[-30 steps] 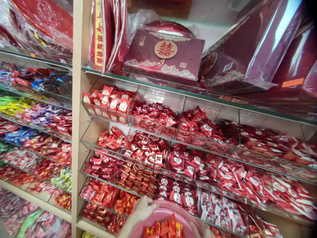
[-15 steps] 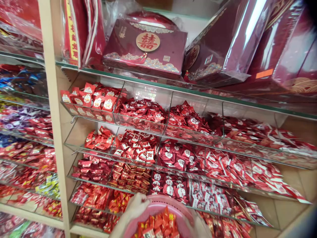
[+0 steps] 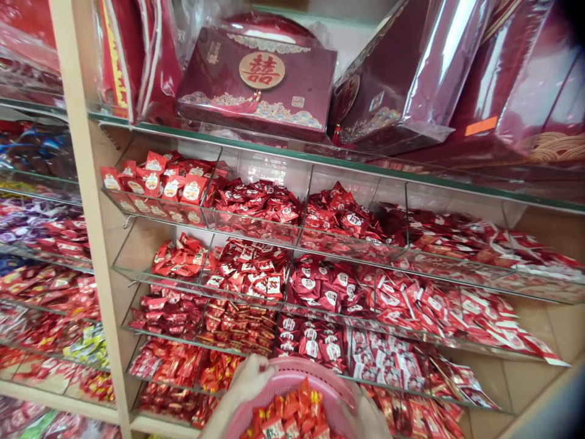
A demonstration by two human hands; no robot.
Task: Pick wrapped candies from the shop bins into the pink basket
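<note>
Fingers of the left hand (image 3: 252,377) curl closed on the rim of a round pink plastic basket (image 3: 299,369) holding red wrapped packets (image 3: 296,410); the blurred right hand's (image 3: 368,416) I cannot tell. It is being carried; level support matters. Beyond, a pale wooden upright (image 3: 85,201), then glass-edged shelves (image 3: 339,160).

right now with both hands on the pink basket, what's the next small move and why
I'd probably keep the right hand on the pink basket and free the left hand, since it grips the rim nearest the bin of red and yellow packets, and similar-looking packets already lie inside.
</note>
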